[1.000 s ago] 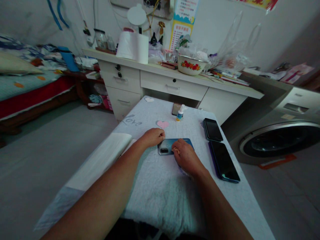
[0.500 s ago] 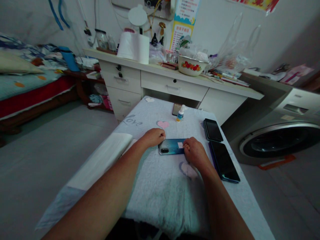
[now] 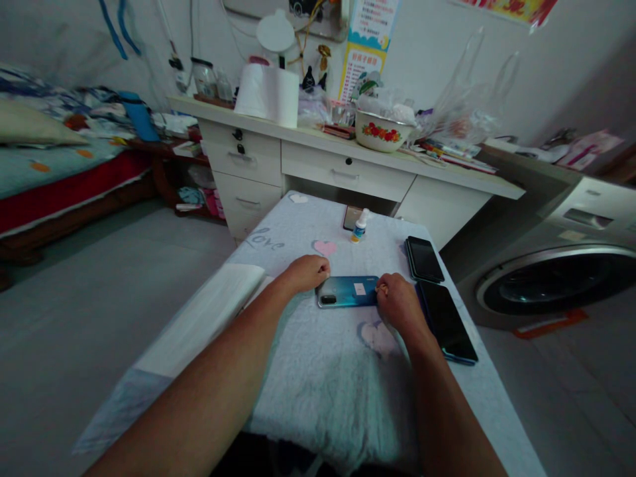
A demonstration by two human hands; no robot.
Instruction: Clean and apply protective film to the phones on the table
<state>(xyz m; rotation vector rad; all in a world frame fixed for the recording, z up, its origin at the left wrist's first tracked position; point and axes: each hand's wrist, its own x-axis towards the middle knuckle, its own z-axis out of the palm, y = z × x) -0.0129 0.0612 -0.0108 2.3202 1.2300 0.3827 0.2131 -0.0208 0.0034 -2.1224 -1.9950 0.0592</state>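
A smartphone [image 3: 342, 293] lies face down on the cloth-covered table, its blue back up, with a dark camera block at the left end and a small pale sticker. My left hand [image 3: 311, 271] is closed at the phone's upper left corner, gripping its edge. At the opposite end, my right hand [image 3: 399, 301] has its fingers pinched together against the phone; a small pale bit shows at the fingertips, too small to name. Beyond the phone stands a small white spray bottle [image 3: 360, 226], in front of another phone [image 3: 351, 216] lying flat.
Two dark-screened devices, a smaller one [image 3: 424, 259] and a larger one [image 3: 450, 322], lie along the table's right side. Folded white material [image 3: 209, 318] lies at the left edge. A white desk [image 3: 342, 177] stands behind, a washing machine [image 3: 571, 225] to the right.
My right hand has slid right along the phone's back to its end, uncovering the sticker and more of the blue surface. My left hand has kept its place.
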